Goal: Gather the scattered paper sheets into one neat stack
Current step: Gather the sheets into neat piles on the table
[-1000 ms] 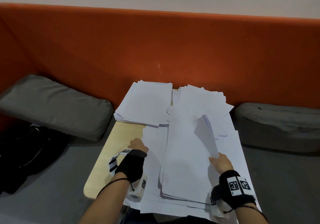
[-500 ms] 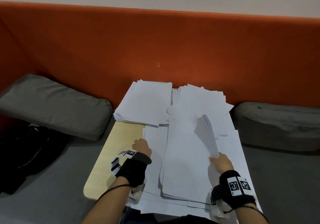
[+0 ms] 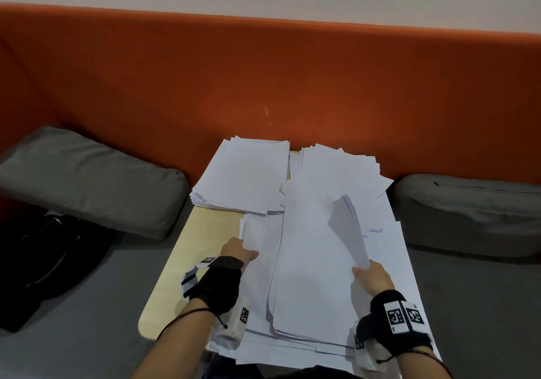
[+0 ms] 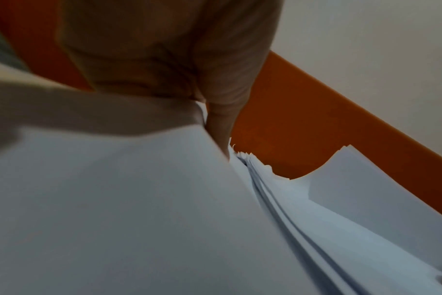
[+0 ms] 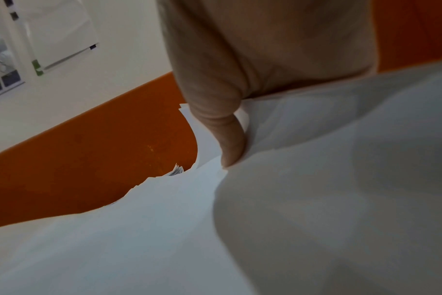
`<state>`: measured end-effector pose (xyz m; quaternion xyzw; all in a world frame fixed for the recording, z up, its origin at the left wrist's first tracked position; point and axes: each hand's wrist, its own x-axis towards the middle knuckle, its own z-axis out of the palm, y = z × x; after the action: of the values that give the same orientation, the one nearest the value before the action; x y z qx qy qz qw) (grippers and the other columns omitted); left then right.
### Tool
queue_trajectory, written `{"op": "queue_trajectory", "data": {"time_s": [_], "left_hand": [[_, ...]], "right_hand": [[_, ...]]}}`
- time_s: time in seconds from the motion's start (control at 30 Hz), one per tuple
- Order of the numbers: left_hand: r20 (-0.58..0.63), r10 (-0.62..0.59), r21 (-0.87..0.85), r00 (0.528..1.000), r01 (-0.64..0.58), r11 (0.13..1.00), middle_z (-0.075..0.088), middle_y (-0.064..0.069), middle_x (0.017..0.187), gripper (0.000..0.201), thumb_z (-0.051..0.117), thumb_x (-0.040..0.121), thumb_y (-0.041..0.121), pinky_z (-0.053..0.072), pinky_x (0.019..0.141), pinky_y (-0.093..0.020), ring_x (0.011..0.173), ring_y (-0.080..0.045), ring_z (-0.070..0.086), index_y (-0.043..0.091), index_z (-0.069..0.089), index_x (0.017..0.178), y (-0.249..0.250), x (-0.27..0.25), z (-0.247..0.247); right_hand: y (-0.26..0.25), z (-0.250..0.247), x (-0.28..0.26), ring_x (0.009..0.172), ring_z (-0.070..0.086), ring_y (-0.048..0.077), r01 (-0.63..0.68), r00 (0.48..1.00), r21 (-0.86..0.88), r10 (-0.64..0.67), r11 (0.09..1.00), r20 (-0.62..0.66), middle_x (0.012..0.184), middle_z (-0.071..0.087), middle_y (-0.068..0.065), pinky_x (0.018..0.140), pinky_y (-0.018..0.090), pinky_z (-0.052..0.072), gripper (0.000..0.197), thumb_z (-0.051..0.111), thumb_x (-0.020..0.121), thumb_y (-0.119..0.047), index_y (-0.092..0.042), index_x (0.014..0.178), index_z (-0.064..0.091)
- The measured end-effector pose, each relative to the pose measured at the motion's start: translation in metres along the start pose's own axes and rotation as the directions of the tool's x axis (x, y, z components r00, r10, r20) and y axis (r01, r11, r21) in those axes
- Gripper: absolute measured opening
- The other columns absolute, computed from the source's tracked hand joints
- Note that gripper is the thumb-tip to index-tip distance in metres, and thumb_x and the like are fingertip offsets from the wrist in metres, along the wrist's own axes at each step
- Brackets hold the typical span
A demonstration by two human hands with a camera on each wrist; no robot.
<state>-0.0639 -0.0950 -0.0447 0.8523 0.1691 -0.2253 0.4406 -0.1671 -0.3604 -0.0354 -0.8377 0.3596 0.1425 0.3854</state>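
Two hands were on the paper at this moment, and only your left hand (image 3: 237, 251) had shifted: over the last second it had slid from the pale wooden tabletop (image 3: 202, 232) in the lower middle of the frame up and rightward onto the left edge of the loose white paper sheets (image 3: 316, 261). Its thumb lay on top of that edge; whether the fingers had curled under, the head view hid and the left wrist view was too blurred to settle. Your right hand (image 3: 373, 279) had stayed put at lower right, pinching a curled-up sheaf of white sheets (image 3: 348, 226) by its near corner. Two thicker white paper piles (image 3: 248, 171) still sat at the table's far end against the orange padded backrest (image 3: 263, 80). That left-hand move suggested you were bracketing the spread to square it, with most gathering still ahead.
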Motion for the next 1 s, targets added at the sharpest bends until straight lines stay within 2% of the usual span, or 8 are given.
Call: {"op": "queue_trajectory", "data": {"time_s": [0.13,0.2,0.3,0.43,0.57,0.7,0.87,1.0], "left_hand": [[-0.004,0.019,-0.064,1.000,-0.020,0.998,0.053,-0.020,0.129,0.055,0.069,0.082,0.011,0.044,0.101,-0.036,0.117,-0.035,0.053,-0.008,0.045,0.127,0.001,0.000,-0.004],[0.033,0.015,-0.142,0.999,-0.010,0.990,0.055,-0.019,0.128,0.056,0.070,0.081,0.013,0.043,0.101,-0.038,0.115,-0.033,0.054,-0.006,0.046,0.128,-0.006,0.001,-0.004],[0.072,0.048,-0.221,0.996,-0.032,0.975,0.061,-0.016,0.119,0.041,0.066,0.083,0.009,0.044,0.092,-0.031,0.105,-0.030,0.058,-0.003,0.055,0.121,-0.010,-0.004,-0.001],[-0.028,0.073,-0.233,0.997,-0.077,0.969,0.065,-0.018,0.113,0.029,0.065,0.082,0.004,0.047,0.088,-0.033,0.104,-0.034,0.061,-0.005,0.062,0.109,0.000,-0.009,0.003],[-0.098,0.114,-0.208,0.989,-0.133,0.969,0.064,-0.015,0.112,0.027,0.063,0.082,-0.001,0.045,0.077,-0.029,0.087,-0.022,0.054,-0.010,0.061,0.107,0.010,-0.006,0.002],[-0.090,0.105,-0.127,0.990,-0.116,0.985,0.060,-0.018,0.121,0.036,0.061,0.084,0.002,0.047,0.092,-0.035,0.106,-0.033,0.058,-0.010,0.055,0.117,0.017,-0.003,0.001],[-0.068,0.069,-0.052,0.995,-0.073,0.996,0.048,-0.020,0.135,0.052,0.060,0.088,0.010,0.040,0.104,-0.037,0.124,-0.034,0.047,-0.007,0.040,0.133,0.024,-0.003,0.002],[-0.086,0.053,0.056,0.995,-0.048,0.997,0.048,-0.019,0.134,0.047,0.060,0.087,0.018,0.038,0.106,-0.037,0.125,-0.034,0.044,-0.003,0.048,0.128,0.028,0.000,0.001]], "right_hand": [[0.000,-0.001,0.001,0.109,0.054,0.034,-0.007,1.000,0.009,0.007,1.000,0.001,0.121,0.058,0.020,0.086,0.032,0.040,0.036,0.048,0.093,-0.016,-0.001,0.126,0.051],[0.000,-0.001,0.000,0.108,0.055,0.034,-0.005,1.000,0.011,0.005,1.000,-0.001,0.121,0.058,0.020,0.089,0.033,0.041,0.036,0.048,0.093,-0.016,-0.001,0.127,0.051],[0.000,0.000,0.000,0.102,0.054,0.032,-0.001,1.000,0.010,0.001,1.000,-0.001,0.122,0.058,0.019,0.090,0.033,0.041,0.036,0.048,0.093,-0.017,-0.001,0.126,0.051],[0.001,-0.001,0.001,0.105,0.055,0.033,0.004,1.000,0.028,-0.004,1.000,0.010,0.120,0.059,0.020,0.088,0.032,0.040,0.035,0.048,0.093,-0.015,0.000,0.125,0.052],[0.004,-0.006,0.003,0.106,0.055,0.034,0.017,1.000,0.062,-0.017,0.998,0.007,0.119,0.059,0.021,0.089,0.033,0.041,0.035,0.051,0.092,-0.013,0.001,0.125,0.053],[0.011,-0.009,0.004,0.093,0.051,0.027,0.002,1.000,0.073,-0.003,0.997,0.016,0.119,0.060,0.020,0.088,0.033,0.041,0.037,0.052,0.092,-0.014,0.001,0.125,0.052],[0.014,-0.008,0.006,0.095,0.053,0.029,-0.010,1.000,0.070,0.008,0.997,0.027,0.119,0.059,0.021,0.090,0.034,0.041,0.037,0.052,0.092,-0.014,0.002,0.125,0.051],[0.015,-0.007,0.007,0.096,0.052,0.028,-0.004,0.999,0.069,0.001,0.998,0.032,0.119,0.059,0.020,0.090,0.034,0.041,0.038,0.052,0.092,-0.017,0.001,0.126,0.051]]}}
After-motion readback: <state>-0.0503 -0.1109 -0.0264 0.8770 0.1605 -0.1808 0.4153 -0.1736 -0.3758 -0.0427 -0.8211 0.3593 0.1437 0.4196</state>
